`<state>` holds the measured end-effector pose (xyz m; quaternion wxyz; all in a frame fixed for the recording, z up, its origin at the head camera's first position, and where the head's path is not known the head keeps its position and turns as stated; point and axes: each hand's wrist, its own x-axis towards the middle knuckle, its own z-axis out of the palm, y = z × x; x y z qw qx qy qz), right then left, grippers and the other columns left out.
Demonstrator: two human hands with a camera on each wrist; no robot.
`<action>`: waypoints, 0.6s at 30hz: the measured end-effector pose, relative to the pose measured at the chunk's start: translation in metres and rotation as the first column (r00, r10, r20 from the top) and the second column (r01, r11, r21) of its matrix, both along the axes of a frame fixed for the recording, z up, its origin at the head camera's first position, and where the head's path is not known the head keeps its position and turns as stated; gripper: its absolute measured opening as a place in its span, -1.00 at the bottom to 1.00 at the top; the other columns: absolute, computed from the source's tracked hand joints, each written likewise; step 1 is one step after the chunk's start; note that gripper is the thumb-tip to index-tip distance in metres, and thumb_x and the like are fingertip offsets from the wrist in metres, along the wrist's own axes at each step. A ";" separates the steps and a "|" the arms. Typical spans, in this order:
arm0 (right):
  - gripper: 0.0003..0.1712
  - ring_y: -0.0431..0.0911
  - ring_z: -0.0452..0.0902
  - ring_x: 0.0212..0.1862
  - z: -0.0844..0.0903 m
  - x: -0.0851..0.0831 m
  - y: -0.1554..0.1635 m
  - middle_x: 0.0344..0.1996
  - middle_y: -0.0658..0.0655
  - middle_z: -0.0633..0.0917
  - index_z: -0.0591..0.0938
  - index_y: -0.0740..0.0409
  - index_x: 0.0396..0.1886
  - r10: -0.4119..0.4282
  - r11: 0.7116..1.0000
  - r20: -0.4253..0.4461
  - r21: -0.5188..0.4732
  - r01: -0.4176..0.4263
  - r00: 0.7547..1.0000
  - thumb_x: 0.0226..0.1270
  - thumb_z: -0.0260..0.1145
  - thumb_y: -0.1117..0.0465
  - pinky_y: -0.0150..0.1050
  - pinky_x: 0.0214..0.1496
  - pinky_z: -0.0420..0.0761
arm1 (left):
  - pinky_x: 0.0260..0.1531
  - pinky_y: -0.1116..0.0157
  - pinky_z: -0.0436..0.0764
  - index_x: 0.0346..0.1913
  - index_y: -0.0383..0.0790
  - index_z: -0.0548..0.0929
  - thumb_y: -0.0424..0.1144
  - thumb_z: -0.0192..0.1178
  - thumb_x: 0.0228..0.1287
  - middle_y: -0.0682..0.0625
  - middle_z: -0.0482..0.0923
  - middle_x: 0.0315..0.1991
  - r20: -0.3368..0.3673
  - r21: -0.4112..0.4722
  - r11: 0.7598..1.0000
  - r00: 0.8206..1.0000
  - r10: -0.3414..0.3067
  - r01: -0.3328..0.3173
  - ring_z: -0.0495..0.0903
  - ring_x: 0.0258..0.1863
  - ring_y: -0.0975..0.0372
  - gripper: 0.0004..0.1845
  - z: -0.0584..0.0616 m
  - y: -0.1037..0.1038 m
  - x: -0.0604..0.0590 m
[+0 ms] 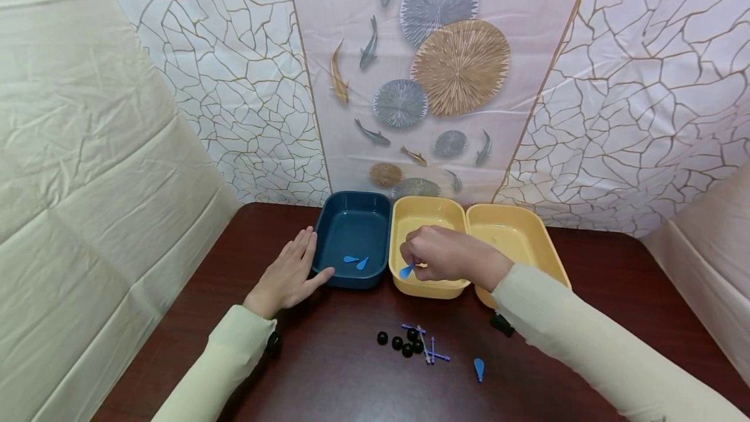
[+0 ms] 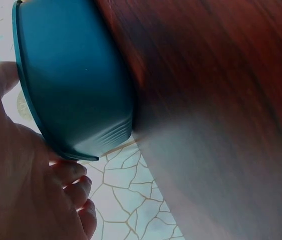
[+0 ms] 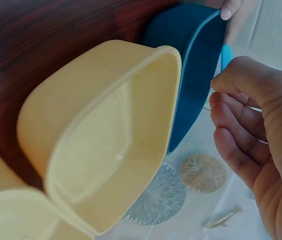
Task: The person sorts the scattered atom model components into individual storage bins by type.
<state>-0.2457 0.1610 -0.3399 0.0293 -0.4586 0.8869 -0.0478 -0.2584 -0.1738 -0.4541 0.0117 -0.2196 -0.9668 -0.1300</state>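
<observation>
My right hand (image 1: 436, 253) pinches a blue teardrop-shaped piece (image 1: 406, 271) between thumb and forefinger, above the middle yellow tray (image 1: 430, 292). In the right wrist view the piece (image 3: 226, 56) sticks out past the fingertips, with the other fingers curled loosely. My left hand (image 1: 287, 275) rests on the left rim of the dark blue tray (image 1: 351, 282), its fingers extended and the thumb at the near corner. Two more blue teardrop-shaped pieces (image 1: 362, 264) lie inside that tray.
A second yellow tray (image 1: 559, 264) stands at the right, partly behind the right forearm. On the dark wooden table (image 1: 328, 370), several black round beads (image 1: 397, 343) lie among thin purple sticks (image 1: 438, 356). Another blue teardrop-shaped piece (image 1: 479, 368) lies to their right.
</observation>
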 end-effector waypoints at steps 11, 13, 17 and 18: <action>-0.90 -0.23 0.52 -0.41 -0.003 -0.025 -0.032 -0.43 0.04 0.75 0.73 0.09 -0.41 -0.049 0.999 0.013 -0.001 0.049 0.999 0.25 0.48 0.35 -0.42 -0.31 0.62 | 0.69 -0.17 0.04 0.68 -0.44 -0.07 0.29 -0.03 0.57 -0.31 -0.15 0.74 0.014 0.003 1.000 1.000 0.005 -0.005 -0.07 0.73 -0.17 0.02 -0.002 -0.001 0.000; -0.90 -0.23 0.52 -0.40 -0.007 -0.031 -0.037 -0.42 0.06 0.76 0.73 0.09 -0.40 -0.055 0.998 0.019 -0.004 0.055 0.998 0.26 0.48 0.34 -0.42 -0.29 0.63 | 0.69 -0.17 0.04 0.68 -0.44 -0.08 0.29 -0.04 0.58 -0.31 -0.16 0.74 0.017 0.005 1.000 1.000 0.003 -0.003 -0.08 0.73 -0.18 0.02 -0.002 -0.001 0.000; -0.89 -0.23 0.51 -0.42 -0.015 -0.042 -0.044 -0.45 0.04 0.73 0.72 0.10 -0.42 -0.065 0.998 0.032 -0.021 0.066 0.997 0.28 0.47 0.35 -0.42 -0.32 0.62 | 0.69 -0.17 0.04 0.69 -0.42 -0.08 0.30 -0.04 0.58 -0.29 -0.17 0.74 0.021 0.007 1.000 1.000 0.002 -0.002 -0.09 0.74 -0.16 0.02 -0.002 -0.001 0.000; -0.89 -0.23 0.50 -0.43 -0.017 -0.045 -0.046 -0.47 0.02 0.71 0.71 0.10 -0.42 -0.067 0.997 0.036 -0.024 0.068 0.997 0.27 0.46 0.35 -0.42 -0.33 0.60 | 0.69 -0.17 0.03 0.69 -0.42 -0.08 0.30 -0.04 0.58 -0.29 -0.17 0.74 0.022 0.009 1.000 1.000 0.001 -0.001 -0.10 0.74 -0.15 0.02 -0.002 -0.001 -0.001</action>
